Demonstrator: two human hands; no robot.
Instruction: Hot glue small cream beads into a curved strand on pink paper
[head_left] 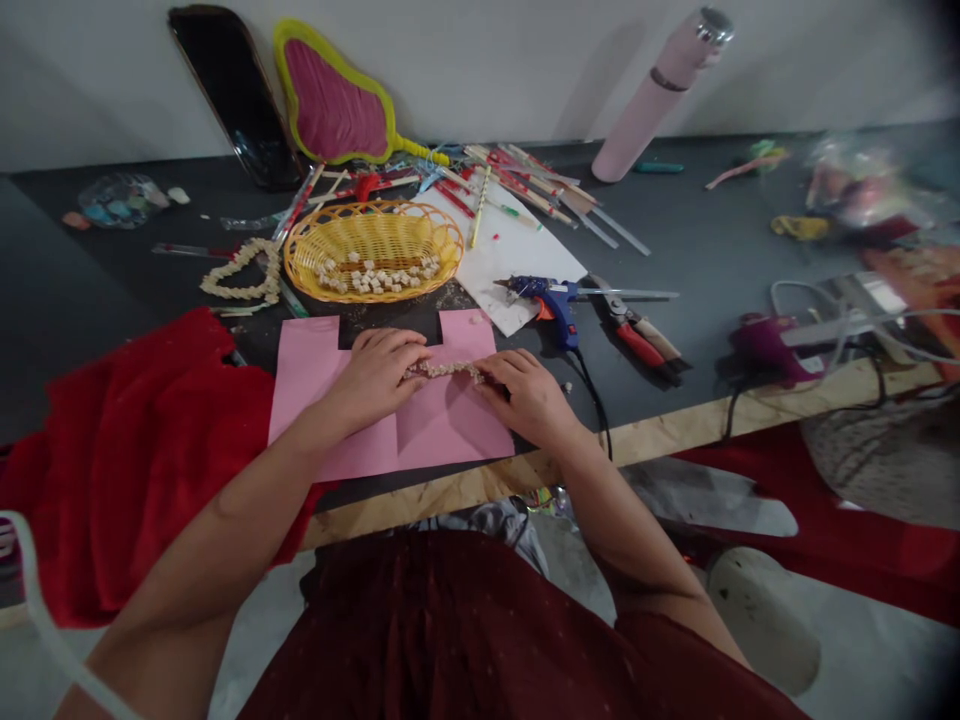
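A strip of small pale pieces stuck together (450, 370) lies across the pink paper (360, 455). My left hand (382, 370) holds its left end, fingers curled over it. At its right end my right hand (525, 395) pinches the strip between thumb and fingers. Just beyond my hands, a yellow wicker basket (375, 222) contains several small pale cubes (382, 280). Left of the basket is a heart-shaped outline of similar pale pieces (244, 275). A blue glue gun (559, 305) rests to the right of the paper, its cord running over the table edge.
Red-handled pliers (641, 335) lie beside the glue gun. Several sticks (525, 185) are heaped on white paper (487, 280). Against the wall stand a phone (232, 95) and a pink bottle (652, 100). Red cloth (150, 440) covers the left; a purple glue gun (780, 345) sits at right.
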